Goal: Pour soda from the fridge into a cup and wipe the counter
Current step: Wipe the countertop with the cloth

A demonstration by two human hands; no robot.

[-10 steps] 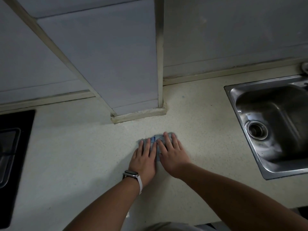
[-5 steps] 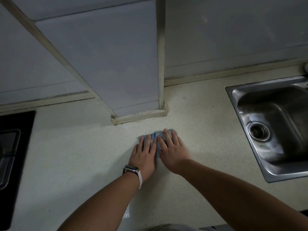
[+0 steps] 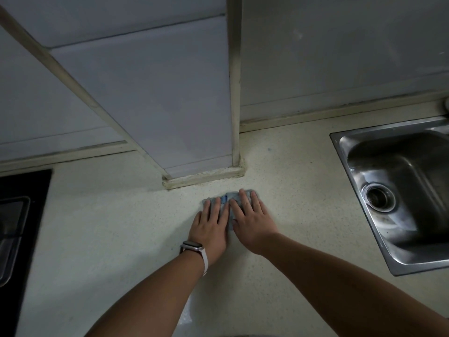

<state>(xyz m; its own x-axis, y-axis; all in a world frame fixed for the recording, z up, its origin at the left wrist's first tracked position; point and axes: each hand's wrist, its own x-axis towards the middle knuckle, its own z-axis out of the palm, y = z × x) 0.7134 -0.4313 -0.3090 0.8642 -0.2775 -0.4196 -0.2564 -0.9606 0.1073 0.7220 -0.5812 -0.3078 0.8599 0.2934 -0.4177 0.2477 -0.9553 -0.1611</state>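
A small blue-grey cloth (image 3: 224, 199) lies flat on the speckled cream counter (image 3: 109, 239), just in front of the tiled pillar's base. My left hand (image 3: 211, 227), with a watch on its wrist, presses on the cloth's left half with straight fingers. Beside it my right hand (image 3: 251, 218) presses flat on the right half. Most of the cloth is hidden under the two hands. No soda or cup is in view.
A tiled pillar (image 3: 170, 105) juts out onto the counter right behind the cloth. A steel sink (image 3: 398, 190) is set in the counter at the right. A black hob (image 3: 19, 227) lies at the left edge. A wet streak (image 3: 187, 310) shines near my left forearm.
Both hands and the cloth have slid slightly away from me, toward the pillar's base. Both hands stay flat on it as before.
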